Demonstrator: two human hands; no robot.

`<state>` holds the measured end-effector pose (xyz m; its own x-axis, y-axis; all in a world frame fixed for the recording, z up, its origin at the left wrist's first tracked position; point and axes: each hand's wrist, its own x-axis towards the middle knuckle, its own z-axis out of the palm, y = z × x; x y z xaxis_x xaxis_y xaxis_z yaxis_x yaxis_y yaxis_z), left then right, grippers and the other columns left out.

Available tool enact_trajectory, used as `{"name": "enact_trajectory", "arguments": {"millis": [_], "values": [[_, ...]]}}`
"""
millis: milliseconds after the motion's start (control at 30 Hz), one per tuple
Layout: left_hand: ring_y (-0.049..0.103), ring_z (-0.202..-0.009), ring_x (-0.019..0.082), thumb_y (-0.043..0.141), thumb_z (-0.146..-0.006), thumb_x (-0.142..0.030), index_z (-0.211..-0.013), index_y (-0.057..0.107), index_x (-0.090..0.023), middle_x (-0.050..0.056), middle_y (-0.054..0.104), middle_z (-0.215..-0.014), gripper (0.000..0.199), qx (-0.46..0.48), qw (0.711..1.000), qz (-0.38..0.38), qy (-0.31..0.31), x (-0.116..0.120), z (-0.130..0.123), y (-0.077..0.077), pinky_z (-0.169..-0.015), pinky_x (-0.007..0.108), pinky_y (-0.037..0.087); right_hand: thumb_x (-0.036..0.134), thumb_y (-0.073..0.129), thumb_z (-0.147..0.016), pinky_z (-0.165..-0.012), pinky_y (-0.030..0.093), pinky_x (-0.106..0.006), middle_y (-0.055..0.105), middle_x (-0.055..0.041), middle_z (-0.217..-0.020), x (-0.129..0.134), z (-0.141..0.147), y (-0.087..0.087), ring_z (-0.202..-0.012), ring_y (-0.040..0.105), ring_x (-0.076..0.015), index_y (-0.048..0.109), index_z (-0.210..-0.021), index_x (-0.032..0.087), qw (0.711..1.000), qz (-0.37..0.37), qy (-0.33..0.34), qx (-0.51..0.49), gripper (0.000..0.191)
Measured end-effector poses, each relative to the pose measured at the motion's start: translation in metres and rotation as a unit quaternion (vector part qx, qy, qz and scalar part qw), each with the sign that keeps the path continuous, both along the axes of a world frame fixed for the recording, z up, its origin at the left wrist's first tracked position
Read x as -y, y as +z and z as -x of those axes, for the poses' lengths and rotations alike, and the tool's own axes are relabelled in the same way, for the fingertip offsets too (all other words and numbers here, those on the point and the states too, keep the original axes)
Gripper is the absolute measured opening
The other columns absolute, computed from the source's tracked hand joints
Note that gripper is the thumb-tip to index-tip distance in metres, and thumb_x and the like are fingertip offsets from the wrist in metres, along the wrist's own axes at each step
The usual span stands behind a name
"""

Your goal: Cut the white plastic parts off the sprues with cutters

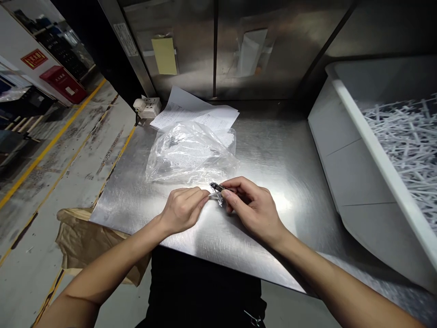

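Over the steel table, my left hand (186,207) is closed in a pinch on a small whitish plastic piece (219,198). My right hand (254,207) holds a small dark clipper-like tool (217,187) between thumb and fingers, its tip at the plastic piece. The two hands are close together, with a narrow gap between their fingertips. Just beyond them lies a clear plastic bag (191,152) with many small white bits inside. The fine shape of the plastic piece is too small to make out.
Printed papers (205,114) lie behind the bag, beside a white power socket (150,107). A large grey bin (355,150) with many thin white plastic pieces (406,146) stands at the right. Brown paper (88,241) is below the table's left edge.
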<state>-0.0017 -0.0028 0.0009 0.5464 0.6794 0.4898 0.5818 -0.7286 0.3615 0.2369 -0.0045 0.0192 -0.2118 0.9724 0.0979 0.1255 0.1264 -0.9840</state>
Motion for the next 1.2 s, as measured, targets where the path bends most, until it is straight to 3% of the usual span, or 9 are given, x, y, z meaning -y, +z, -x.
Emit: {"name": "enact_trajectory", "arguments": {"millis": [167,367,567,733,900,1200], "values": [[0.066,-0.069,0.015,0.063,-0.115,-0.023,-0.116,0.073,-0.017,0.0,0.072,-0.083,0.012,-0.006,1.0,-0.006,0.009,0.0,-0.001,0.0,-0.066,0.029,0.048,0.04,0.072,-0.107,-0.058,0.051,-0.031,0.068,0.003,-0.07,-0.001,0.004,-0.007,-0.058,0.066,-0.0152,0.075,-0.109,0.021,0.998,0.056,-0.013,-0.037,0.019],[0.068,-0.07,0.014,0.06,-0.115,-0.016,-0.116,0.073,-0.016,0.001,0.073,-0.084,0.014,0.045,0.999,0.016,0.018,-0.002,0.001,0.0,-0.066,0.027,0.049,0.045,0.075,-0.104,-0.062,0.056,-0.033,0.069,0.0013,-0.074,-0.011,-0.006,-0.008,-0.062,0.068,-0.0168,0.075,-0.11,0.02,0.997,0.064,-0.016,-0.045,0.026],[0.065,-0.068,0.012,0.054,-0.115,-0.014,-0.098,0.068,-0.017,0.0,0.068,-0.077,0.023,0.104,0.992,0.068,0.032,-0.001,0.003,0.005,-0.067,0.025,0.051,0.045,0.075,-0.104,-0.069,0.059,-0.037,0.071,-0.001,-0.082,-0.017,-0.014,-0.004,-0.07,0.072,-0.0192,0.077,-0.112,0.02,0.999,0.034,0.009,-0.034,0.027],[0.062,-0.063,0.008,0.054,-0.115,-0.012,-0.111,0.071,-0.017,-0.002,0.068,-0.078,0.018,0.145,0.985,0.089,0.039,-0.001,0.004,0.007,-0.065,0.021,0.051,0.04,0.072,-0.106,-0.07,0.056,-0.035,0.078,-0.0031,-0.089,-0.014,-0.015,0.0,-0.076,0.075,-0.0199,0.077,-0.116,0.021,0.999,-0.006,0.035,0.036,0.022],[0.063,-0.063,0.009,0.054,-0.115,-0.012,-0.11,0.071,-0.017,-0.002,0.067,-0.078,0.019,0.146,0.985,0.089,0.037,-0.001,0.003,0.007,-0.064,0.021,0.052,0.04,0.07,-0.108,-0.074,0.056,-0.037,0.081,-0.0049,-0.095,-0.013,-0.017,0.003,-0.088,0.078,-0.0232,0.078,-0.116,0.022,0.996,-0.034,0.038,0.079,0.021],[0.063,-0.063,0.01,0.053,-0.116,-0.014,-0.108,0.07,-0.018,-0.002,0.067,-0.077,0.019,0.131,0.988,0.079,0.035,-0.001,0.004,0.007,-0.064,0.023,0.051,0.039,0.069,-0.108,-0.075,0.055,-0.037,0.082,-0.005,-0.095,-0.013,-0.017,0.004,-0.088,0.078,-0.0236,0.077,-0.116,0.022,0.994,-0.034,0.047,0.094,0.02]]}}
